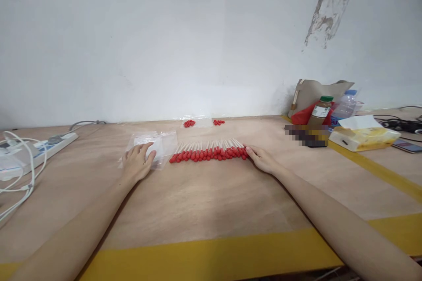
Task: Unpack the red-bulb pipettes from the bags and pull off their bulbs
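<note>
A row of white sticks with red bulb-shaped heads (pixel 207 153) lies side by side on the table, heads towards me. My right hand (pixel 261 158) is at the row's right end, thumb and fingers closed on a red-headed stick there. To the left of the row, my left hand (pixel 137 162) rests with fingers apart on clear plastic bags (pixel 161 144), holding nothing. Behind the row, near the wall, lie two small groups of red pieces, one on the left (pixel 189 124) and one on the right (pixel 219 122), with clear plastic between them.
A power strip (pixel 49 151) with white cables (pixel 33 175) lies at the left. On the right stand a tissue pack (pixel 364 134), a green-capped bottle (pixel 319 112), a clear bottle (pixel 344 107) and a beige bag (pixel 306 92). Yellow tape (pixel 211 257) runs along the table's front edge.
</note>
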Motion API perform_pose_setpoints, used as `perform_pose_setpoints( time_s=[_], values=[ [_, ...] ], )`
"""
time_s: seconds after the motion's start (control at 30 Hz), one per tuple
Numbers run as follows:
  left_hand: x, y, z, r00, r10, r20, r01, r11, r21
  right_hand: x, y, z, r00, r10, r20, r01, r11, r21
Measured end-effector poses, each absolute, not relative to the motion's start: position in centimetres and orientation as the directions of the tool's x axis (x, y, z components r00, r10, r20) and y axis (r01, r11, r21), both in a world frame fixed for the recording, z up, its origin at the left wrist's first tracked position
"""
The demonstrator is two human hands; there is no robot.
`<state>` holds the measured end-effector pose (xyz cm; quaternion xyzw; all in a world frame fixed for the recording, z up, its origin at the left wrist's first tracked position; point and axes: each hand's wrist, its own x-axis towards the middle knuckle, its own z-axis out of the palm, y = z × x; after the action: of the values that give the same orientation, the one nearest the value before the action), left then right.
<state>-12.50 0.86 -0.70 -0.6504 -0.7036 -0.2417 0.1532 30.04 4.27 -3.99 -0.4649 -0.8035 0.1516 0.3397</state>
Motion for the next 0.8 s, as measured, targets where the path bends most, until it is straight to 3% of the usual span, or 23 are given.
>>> perform_pose_setpoints(
  time_s=[0.07,0.13,0.2,0.3,0.43,0.6,0.8],
  values=[
    [-11.6,0.4,-0.4,-0.049,0.748,0.661,0.989,-0.055,0.136,30.1,3.9,-3.9,-0.316,0.864,0.393,0.664,0.497,-0.559],
    [-9.9,-0.2,-0.1,0.124,0.688,0.715,0.962,-0.259,0.083,30.0,3.5,-3.7,-0.298,0.87,0.392,0.696,0.48,-0.535],
    [-7.1,-0.7,0.3,0.344,0.672,0.656,0.887,-0.462,0.008,29.7,3.3,-3.5,-0.325,0.856,0.401,0.721,0.499,-0.48],
    [-1.9,-0.8,0.6,0.563,0.646,0.515,0.777,-0.626,-0.064,28.9,3.5,-3.1,-0.39,0.824,0.41,0.743,0.545,-0.388],
    [3.9,1.0,0.0,0.651,0.638,0.411,0.732,-0.671,-0.12,27.9,4.7,-3.0,-0.411,0.806,0.426,0.767,0.558,-0.318],
    [6.4,3.4,-1.1,0.655,0.634,0.413,0.74,-0.65,-0.175,27.7,5.5,-3.4,-0.464,0.769,0.439,0.758,0.601,-0.253],
    [6.5,3.9,-1.2,0.691,0.612,0.385,0.709,-0.677,-0.198,27.3,6.7,-3.5,-0.512,0.73,0.452,0.693,0.662,-0.285]
  ],
)
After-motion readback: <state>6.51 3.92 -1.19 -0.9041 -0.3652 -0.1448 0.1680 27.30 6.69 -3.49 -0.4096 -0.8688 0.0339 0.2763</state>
